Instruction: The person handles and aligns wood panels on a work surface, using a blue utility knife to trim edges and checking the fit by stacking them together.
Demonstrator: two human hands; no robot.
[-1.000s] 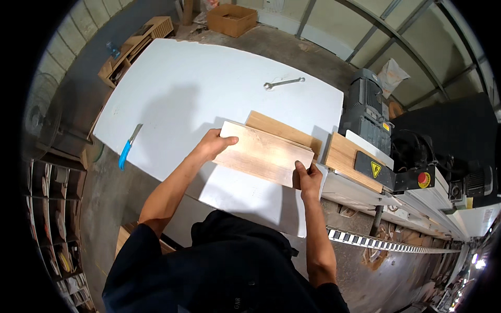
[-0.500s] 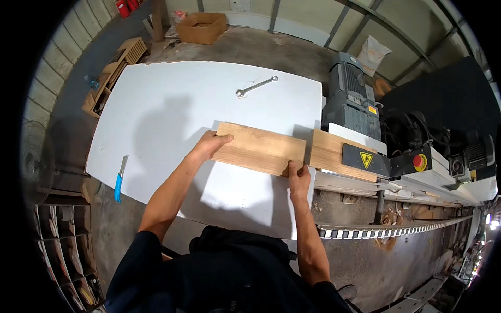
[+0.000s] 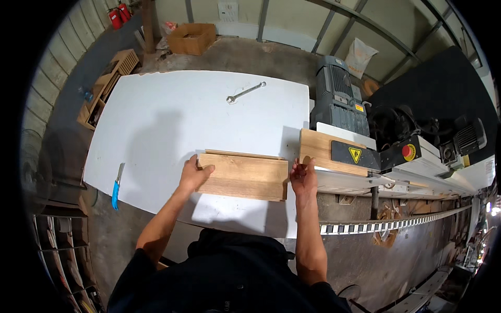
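Note:
On the white table lies a light wooden board [image 3: 242, 175], with the edge of a second board [image 3: 245, 154] showing along its far side. My left hand [image 3: 195, 175] is closed on the left end of the top board, thumb on its face. My right hand [image 3: 304, 176] is at the near left corner of another wooden plank [image 3: 314, 147], which sticks out of the machine at the right. The thumb rests over that plank's edge and the other fingers are curled beside the corner. Part of this plank is hidden under a dark guard [image 3: 342, 153].
A wrench [image 3: 246, 93] lies on the far part of the white table [image 3: 219, 112], and a blue-handled knife [image 3: 116, 190] at its left edge. The machine has a grey motor [image 3: 336, 86] and a red stop button [image 3: 406, 151]. A cardboard box [image 3: 192, 40] stands beyond.
The board has come nearer to me and lies straighter, over the second board's edge. My right hand has let go of its right end and moved to the plank at the machine.

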